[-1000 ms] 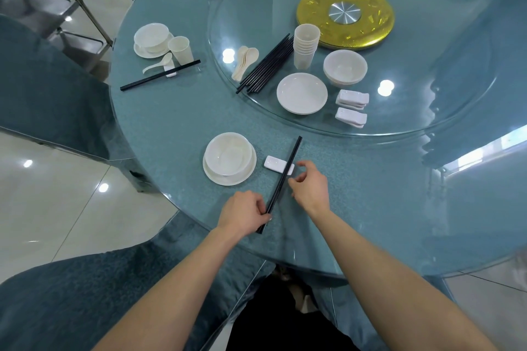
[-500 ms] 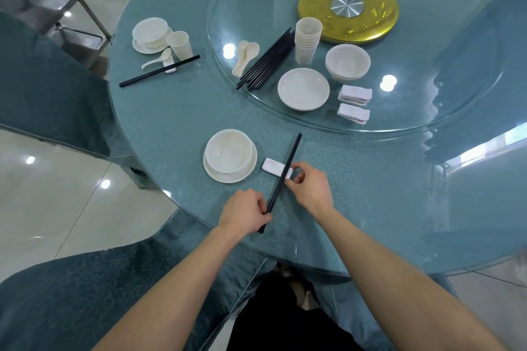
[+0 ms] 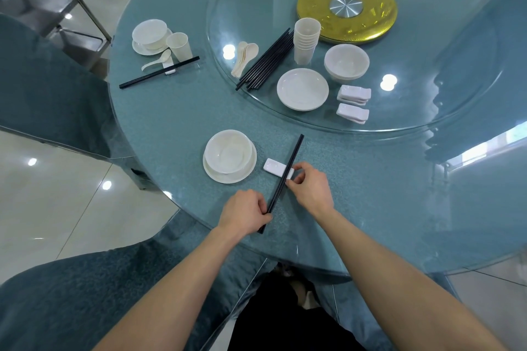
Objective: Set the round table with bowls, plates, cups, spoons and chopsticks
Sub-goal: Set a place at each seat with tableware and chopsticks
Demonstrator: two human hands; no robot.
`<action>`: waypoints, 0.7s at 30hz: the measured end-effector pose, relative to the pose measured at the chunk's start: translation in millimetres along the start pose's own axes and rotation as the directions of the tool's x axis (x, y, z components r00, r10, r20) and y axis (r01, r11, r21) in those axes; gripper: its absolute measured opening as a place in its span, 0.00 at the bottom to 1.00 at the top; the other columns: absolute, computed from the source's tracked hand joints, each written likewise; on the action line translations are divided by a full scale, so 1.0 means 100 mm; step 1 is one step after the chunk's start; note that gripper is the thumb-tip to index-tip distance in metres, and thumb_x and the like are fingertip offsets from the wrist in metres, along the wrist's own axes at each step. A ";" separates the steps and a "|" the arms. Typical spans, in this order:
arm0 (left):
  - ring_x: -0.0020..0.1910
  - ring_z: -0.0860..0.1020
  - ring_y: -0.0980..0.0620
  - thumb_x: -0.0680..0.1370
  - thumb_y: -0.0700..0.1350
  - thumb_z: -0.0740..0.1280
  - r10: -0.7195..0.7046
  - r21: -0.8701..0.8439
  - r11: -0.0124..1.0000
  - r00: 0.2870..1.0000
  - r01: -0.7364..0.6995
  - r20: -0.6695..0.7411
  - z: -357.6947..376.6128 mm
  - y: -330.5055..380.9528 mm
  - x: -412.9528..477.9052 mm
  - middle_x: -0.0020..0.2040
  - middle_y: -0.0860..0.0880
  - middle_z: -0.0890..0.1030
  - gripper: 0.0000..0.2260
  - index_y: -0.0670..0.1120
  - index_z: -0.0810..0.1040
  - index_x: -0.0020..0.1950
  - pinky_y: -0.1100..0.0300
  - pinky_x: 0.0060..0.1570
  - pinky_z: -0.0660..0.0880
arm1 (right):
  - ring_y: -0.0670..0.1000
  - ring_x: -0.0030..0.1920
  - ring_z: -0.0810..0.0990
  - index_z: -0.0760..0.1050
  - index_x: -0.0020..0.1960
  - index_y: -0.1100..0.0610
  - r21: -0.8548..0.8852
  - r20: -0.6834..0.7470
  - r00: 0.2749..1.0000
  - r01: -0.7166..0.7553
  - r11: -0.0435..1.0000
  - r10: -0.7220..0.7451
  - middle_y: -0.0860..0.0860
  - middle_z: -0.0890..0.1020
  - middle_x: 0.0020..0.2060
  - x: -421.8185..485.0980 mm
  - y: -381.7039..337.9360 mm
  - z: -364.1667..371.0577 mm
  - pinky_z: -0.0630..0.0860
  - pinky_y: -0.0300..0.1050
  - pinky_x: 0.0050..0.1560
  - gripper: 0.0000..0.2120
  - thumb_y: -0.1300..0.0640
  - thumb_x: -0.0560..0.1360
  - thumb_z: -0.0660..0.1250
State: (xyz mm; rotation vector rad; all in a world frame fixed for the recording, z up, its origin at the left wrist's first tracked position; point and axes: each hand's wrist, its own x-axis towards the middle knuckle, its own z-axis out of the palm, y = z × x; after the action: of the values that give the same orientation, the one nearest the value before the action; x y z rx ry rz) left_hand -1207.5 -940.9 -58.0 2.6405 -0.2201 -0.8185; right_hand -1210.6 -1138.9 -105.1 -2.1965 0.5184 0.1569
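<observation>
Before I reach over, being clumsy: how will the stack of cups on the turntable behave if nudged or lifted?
Tall and narrow, the stack of cups would probably tip if pushed high. The cups are nested, so gripping the top one may lift it alone.

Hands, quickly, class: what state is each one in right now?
Left hand: fingers pinch the black chopsticks at their near end.
Right hand: fingers pinch the end of the white chopstick rest.
</observation>
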 end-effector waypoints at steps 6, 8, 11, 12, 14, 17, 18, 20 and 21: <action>0.41 0.84 0.54 0.71 0.55 0.80 0.007 0.011 1.000 1.000 -0.007 0.001 -0.02 0.00 0.00 0.37 0.56 0.85 0.11 0.54 0.80 0.38 0.52 0.47 0.83 | 0.43 0.42 0.83 0.79 0.63 0.50 -0.010 0.013 1.000 -0.009 1.000 0.009 0.43 0.83 0.38 -0.01 -0.01 -0.03 0.81 0.46 0.48 0.18 0.56 0.75 0.76; 0.41 0.84 0.54 0.71 0.56 0.80 0.012 0.012 1.000 1.000 -0.012 0.001 -0.03 0.00 -0.01 0.37 0.57 0.84 0.11 0.54 0.80 0.38 0.53 0.47 0.83 | 0.42 0.41 0.82 0.79 0.63 0.49 -0.020 0.015 1.000 -0.010 1.000 0.010 0.43 0.83 0.38 -0.02 -0.02 -0.05 0.80 0.43 0.46 0.18 0.56 0.74 0.76; 0.42 0.84 0.54 0.71 0.56 0.79 0.018 0.008 1.000 1.000 -0.018 -0.006 -0.08 0.02 -0.01 0.38 0.56 0.85 0.10 0.54 0.82 0.39 0.53 0.48 0.83 | 0.43 0.42 0.82 0.79 0.63 0.50 -0.024 0.016 1.000 -0.021 1.000 0.021 0.43 0.83 0.38 0.00 -0.06 -0.11 0.80 0.44 0.48 0.18 0.57 0.74 0.75; 0.42 0.84 0.54 0.72 0.56 0.79 0.023 0.007 1.000 1.000 -0.023 -0.012 -0.10 0.03 -0.01 0.38 0.56 0.85 0.09 0.53 0.82 0.40 0.53 0.48 0.83 | 0.44 0.43 0.83 0.79 0.63 0.50 -0.026 0.013 1.000 -0.022 0.999 0.023 0.43 0.83 0.38 0.01 -0.08 -0.14 0.81 0.46 0.49 0.18 0.57 0.74 0.74; 0.42 0.84 0.53 0.72 0.55 0.78 0.040 0.001 0.999 0.999 -0.040 -0.026 -0.17 0.06 0.01 0.39 0.56 0.85 0.09 0.52 0.83 0.41 0.53 0.48 0.83 | 0.45 0.44 0.83 0.79 0.63 0.50 -0.030 0.007 1.000 -0.026 0.999 0.026 0.42 0.83 0.38 0.04 -0.11 -0.20 0.81 0.48 0.51 0.18 0.56 0.74 0.74; 0.42 0.84 0.53 0.73 0.53 0.78 0.063 -0.022 0.998 0.997 -0.064 -0.045 -0.30 0.14 0.07 0.38 0.56 0.84 0.08 0.51 0.84 0.42 0.54 0.48 0.82 | 0.45 0.44 0.83 0.79 0.63 0.50 -0.023 -0.002 0.999 -0.032 0.999 0.032 0.42 0.84 0.39 0.10 -0.15 -0.33 0.81 0.48 0.51 0.19 0.56 0.73 0.74; 0.42 0.84 0.53 0.73 0.53 0.78 0.073 -0.025 0.997 0.996 -0.074 -0.051 -0.35 0.17 0.09 0.37 0.56 0.83 0.07 0.51 0.84 0.43 0.54 0.48 0.82 | 0.45 0.43 0.83 0.79 0.63 0.51 -0.019 -0.009 0.999 -0.034 0.999 0.034 0.42 0.84 0.39 0.13 -0.17 -0.38 0.81 0.48 0.51 0.19 0.57 0.73 0.73; 0.41 0.84 0.54 0.73 0.52 0.78 0.083 -0.036 0.996 0.994 -0.086 -0.066 -0.45 0.24 0.15 0.36 0.57 0.82 0.06 0.51 0.84 0.43 0.55 0.48 0.82 | 0.46 0.44 0.83 0.79 0.64 0.50 -0.013 -0.022 0.999 -0.044 0.999 0.043 0.42 0.84 0.39 0.19 -0.20 -0.47 0.80 0.47 0.51 0.19 0.59 0.73 0.72; 0.41 0.83 0.54 0.74 0.52 0.77 0.083 -0.049 0.995 0.994 -0.087 -0.076 -0.51 0.27 0.19 0.36 0.57 0.82 0.06 0.52 0.84 0.43 0.55 0.47 0.82 | 0.46 0.44 0.83 0.79 0.64 0.50 -0.013 -0.027 0.998 -0.049 0.999 0.048 0.42 0.84 0.39 0.23 -0.22 -0.52 0.80 0.46 0.50 0.19 0.59 0.73 0.72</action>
State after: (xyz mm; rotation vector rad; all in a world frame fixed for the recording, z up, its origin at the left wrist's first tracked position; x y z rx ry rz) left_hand -1163.8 -955.9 -18.4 2.5880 -0.2855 -0.6883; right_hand -1183.6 -1174.1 -63.3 -2.2030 0.5873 0.1576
